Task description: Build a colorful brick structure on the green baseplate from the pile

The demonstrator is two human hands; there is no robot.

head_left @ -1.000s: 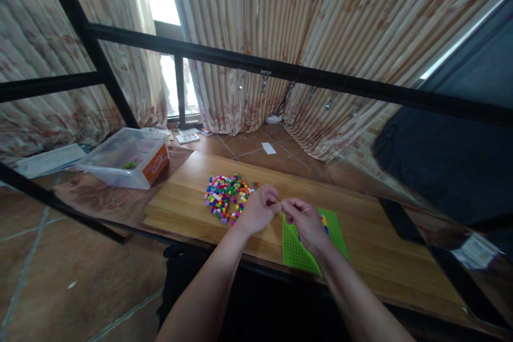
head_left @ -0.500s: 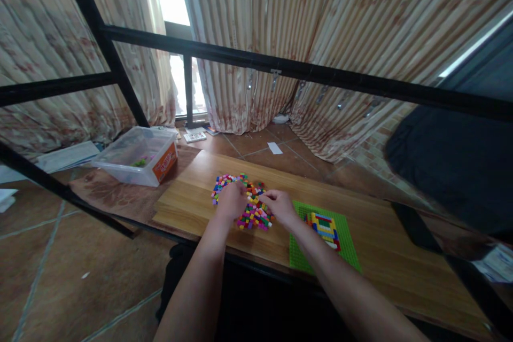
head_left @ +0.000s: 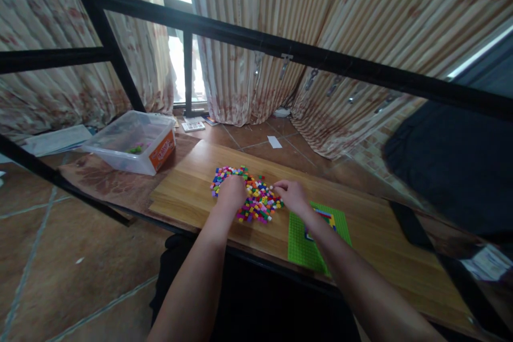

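A heap of small multicoloured toy bricks (head_left: pixel 260 202) is spread over the wooden board (head_left: pixel 184 187). My left hand (head_left: pixel 232 191) rests at the heap's left part, back upward; its fingers are bent down and hidden from me. Just off the heap's right edge, my right hand (head_left: pixel 293 196) has thumb and forefinger pinched together; anything between them is too small to name. Under my right forearm lies a green studded baseplate (head_left: pixel 298 243). Red, yellow and blue bricks (head_left: pixel 327 217) are built up on it, partly covered by the arm.
A clear plastic box (head_left: pixel 132 141) with an orange label and a few green and pink pieces stands at the left. A black metal rail (head_left: pixel 240 37) crosses beyond the board. A dark flat object (head_left: pixel 411 224) lies on the board's right part.
My right hand has moved right, from over the heap to its edge, uncovering more bricks. My left hand stays at the heap. The view has tilted slightly.
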